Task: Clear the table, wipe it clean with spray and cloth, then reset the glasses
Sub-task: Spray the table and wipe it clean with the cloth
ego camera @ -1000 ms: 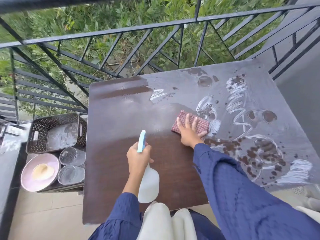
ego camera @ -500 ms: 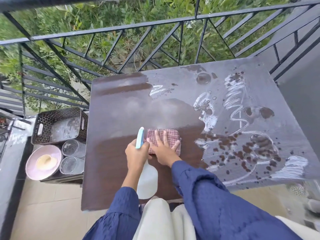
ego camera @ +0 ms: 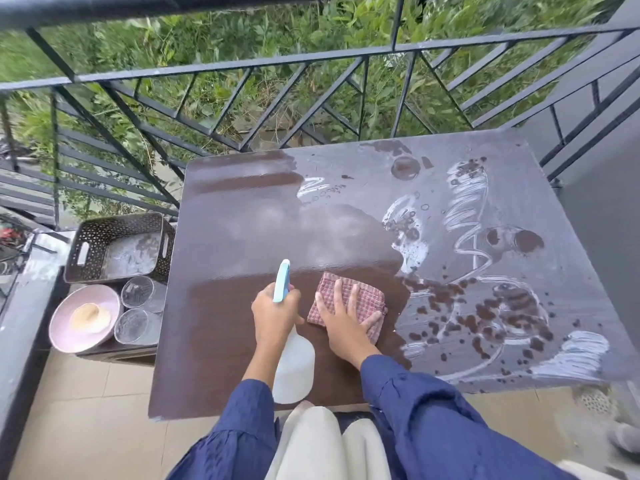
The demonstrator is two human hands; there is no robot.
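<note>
My right hand (ego camera: 341,318) lies flat with spread fingers on a red checked cloth (ego camera: 360,295), pressing it onto the dark brown table (ego camera: 235,237) near the front middle. My left hand (ego camera: 273,315) grips a white spray bottle (ego camera: 294,368) with a light blue nozzle, held just left of the cloth above the table's front edge. The table's left half looks wiped and wet. Its right half is dusty grey with white streaks and dark droplet marks (ego camera: 485,306). Two clear glasses (ego camera: 136,292) (ego camera: 131,325) stand on a low stand to the left of the table.
A perforated brown basket (ego camera: 86,244) and a pink plate (ego camera: 65,337) holding a pale round item share the low stand with the glasses. A black metal railing (ego camera: 311,57) runs behind and to both sides of the table, with green plants beyond. Tiled floor lies below.
My right hand dragged the cloth from the table's middle back toward me and to the left, then slightly right again. The left hand kept holding the bottle beside it.
</note>
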